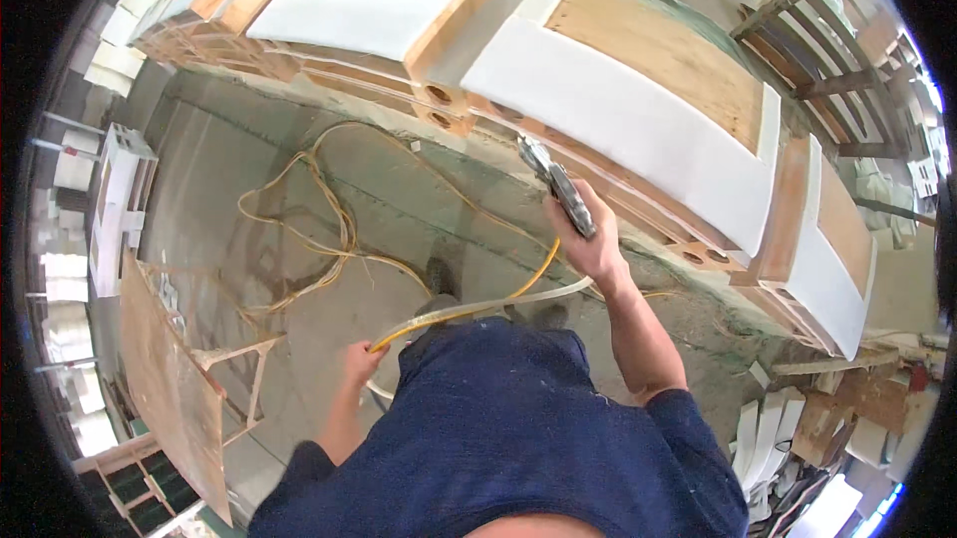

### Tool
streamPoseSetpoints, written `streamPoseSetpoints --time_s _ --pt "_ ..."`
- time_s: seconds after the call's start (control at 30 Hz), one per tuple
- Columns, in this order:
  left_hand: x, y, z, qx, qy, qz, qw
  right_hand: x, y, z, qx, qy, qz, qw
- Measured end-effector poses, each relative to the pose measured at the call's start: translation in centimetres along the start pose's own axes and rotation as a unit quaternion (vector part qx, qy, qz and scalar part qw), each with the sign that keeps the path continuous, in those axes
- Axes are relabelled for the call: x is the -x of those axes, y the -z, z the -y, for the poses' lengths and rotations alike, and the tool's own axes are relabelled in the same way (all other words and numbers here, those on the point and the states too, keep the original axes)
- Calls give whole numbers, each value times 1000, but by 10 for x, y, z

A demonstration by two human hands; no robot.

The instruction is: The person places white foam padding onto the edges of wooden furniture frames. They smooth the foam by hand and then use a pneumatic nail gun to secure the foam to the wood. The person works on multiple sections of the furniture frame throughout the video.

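Observation:
My right hand (590, 239) is closed around a grey metal spray gun (558, 187), whose front end is toward the side of a furniture frame. A yellow hose (533, 269) and a pale translucent hose (498, 301) run from near this hand across to my left hand (362, 362). The fingers of my left hand are closed around the hoses, low at the left of my body. Just beyond the gun stands a long wooden frame with white padding (638, 109) and a bare board panel (663, 49) on top. The gun's trigger is hidden by my hand.
More white-padded wooden frames (359, 14) stand in a curved row ahead. Loops of yellow hose (344, 229) lie on the concrete floor. A board on legs (174, 378) is at left. Slatted wooden frames (822, 79) stand at far right, with offcuts (768, 428) at lower right.

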State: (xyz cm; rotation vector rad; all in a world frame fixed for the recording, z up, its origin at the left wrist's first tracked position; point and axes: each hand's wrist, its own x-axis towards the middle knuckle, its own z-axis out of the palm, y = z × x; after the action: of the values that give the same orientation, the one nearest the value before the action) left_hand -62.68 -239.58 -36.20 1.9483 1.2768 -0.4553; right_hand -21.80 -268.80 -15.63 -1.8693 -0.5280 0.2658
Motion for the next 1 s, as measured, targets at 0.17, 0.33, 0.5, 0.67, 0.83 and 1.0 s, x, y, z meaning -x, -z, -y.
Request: streamPoseSetpoints --time_s 0.17,0.33,0.5,0.67,0.83,1.0 --pt "-21 41 36 134 -2 25 991 -45 -80 23 39 -22 -1 999" --pt "-52 107 17 65 8 26 998 -66 -123 40 44 -15 -37 998" --pt "-91 149 15 31 -81 16 996 -119 -124 43 9 -88 -127 988" --pt "-102 154 -2 83 -37 -8 996 -172 -95 46 -13 -125 -220 967" --pt "-94 153 0 73 -48 28 996 -193 -80 46 -11 -149 -231 961" --pt "-85 163 -20 146 -32 38 988 -192 -73 31 -22 -165 -222 961"
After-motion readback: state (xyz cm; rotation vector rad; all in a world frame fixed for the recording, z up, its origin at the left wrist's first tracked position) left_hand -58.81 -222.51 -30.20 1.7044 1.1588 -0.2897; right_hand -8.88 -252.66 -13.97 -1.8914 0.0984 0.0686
